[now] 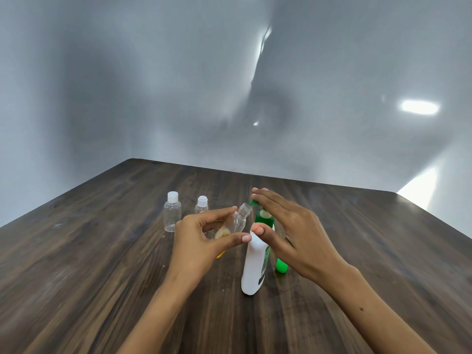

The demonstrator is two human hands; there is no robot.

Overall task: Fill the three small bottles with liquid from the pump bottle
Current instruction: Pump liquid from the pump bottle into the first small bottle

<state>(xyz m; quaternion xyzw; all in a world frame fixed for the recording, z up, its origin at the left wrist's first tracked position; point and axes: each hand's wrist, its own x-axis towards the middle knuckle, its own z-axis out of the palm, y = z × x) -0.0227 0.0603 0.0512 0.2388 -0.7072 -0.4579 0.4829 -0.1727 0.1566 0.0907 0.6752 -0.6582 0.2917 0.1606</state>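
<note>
A white pump bottle (254,267) with a green pump head stands upright mid-table. My right hand (288,231) lies flat over the pump head, fingers spread, thumb against the bottle's shoulder. My left hand (201,238) grips an uncapped clear small bottle (236,222), tilted with its open neck just below the green spout; a little yellowish liquid sits in its bottom. Two more clear small bottles with white caps stand upright behind my left hand: a taller one (172,215) and a second (201,205) partly hidden by my fingers.
The dark wooden table (102,264) reaches a grey wall at the back. A small green object (281,266) stands behind the pump bottle, under my right wrist. A bit of something yellow (220,255) peeks out below my left hand.
</note>
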